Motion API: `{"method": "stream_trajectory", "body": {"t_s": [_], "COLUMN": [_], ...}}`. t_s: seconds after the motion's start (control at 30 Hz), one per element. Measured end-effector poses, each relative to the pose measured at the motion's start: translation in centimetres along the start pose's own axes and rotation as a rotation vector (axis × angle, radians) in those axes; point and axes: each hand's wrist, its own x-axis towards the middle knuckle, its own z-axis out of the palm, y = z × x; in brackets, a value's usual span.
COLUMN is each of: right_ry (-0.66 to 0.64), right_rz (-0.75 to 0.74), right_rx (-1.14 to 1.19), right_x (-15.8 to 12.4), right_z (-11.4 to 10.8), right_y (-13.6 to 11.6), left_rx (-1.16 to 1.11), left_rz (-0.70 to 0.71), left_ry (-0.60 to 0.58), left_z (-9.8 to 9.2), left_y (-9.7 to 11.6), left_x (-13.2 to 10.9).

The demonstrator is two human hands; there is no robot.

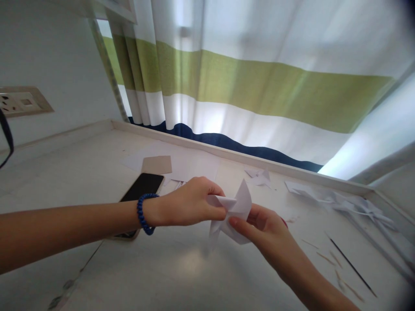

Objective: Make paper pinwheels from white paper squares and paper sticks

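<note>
A white paper pinwheel (241, 205) is held between my two hands above the white table. My left hand (191, 201), with a blue braided band at the wrist, pinches one folded blade and the part near the centre. From the right, my right hand (264, 224) grips another side, its thumb pressed on the front of the paper and its fingers behind. One blade points up and another hangs below my left fingers. Whether a pin or stick sits at the centre is hidden by my fingers.
A dark phone (142, 186) lies under my left forearm, near a tan card (157, 165) and white paper sheets (197, 163). Another paper pinwheel (259, 176) is at the back; more (343, 202) lie right. A thin black stick (352, 264) and several small wooden pieces (326, 258) lie front right.
</note>
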Motion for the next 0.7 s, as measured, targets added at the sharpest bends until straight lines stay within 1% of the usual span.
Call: {"method": "stream_trajectory", "body": {"t_s": [0.17, 0.27, 0.37, 0.47, 0.57, 0.7], "right_ry": [-0.043, -0.065, -0.052, -0.020, 0.012, 0.083], "right_rz": [0.033, 0.037, 0.048, 0.045, -0.001, -0.064], "right_rx": [-0.088, -0.092, -0.097, -0.108, -0.062, 0.007], "right_x": [0.8, 0.9, 1.0, 1.1, 1.2, 1.0], "right_z": [0.3, 0.2, 0.2, 0.3, 0.5, 0.5], "right_y": [-0.3, -0.1, 0.1, 0.1, 0.0, -0.2], "left_rx": [-0.041, -0.074, -0.108, -0.171, -0.341, -0.666], "left_rz": [-0.018, -0.021, -0.033, -0.047, -0.075, -0.141], "left_ry": [-0.030, -0.044, -0.043, -0.014, 0.038, 0.116], "left_z": [-0.2, -0.3, -0.2, 0.2, 0.7, 1.2], "left_y": [-0.9, -1.4, -1.8, -2.0, -2.0, -1.9], "left_x": [-0.1, -0.1, 0.0, 0.0, 0.2, 0.3]}}
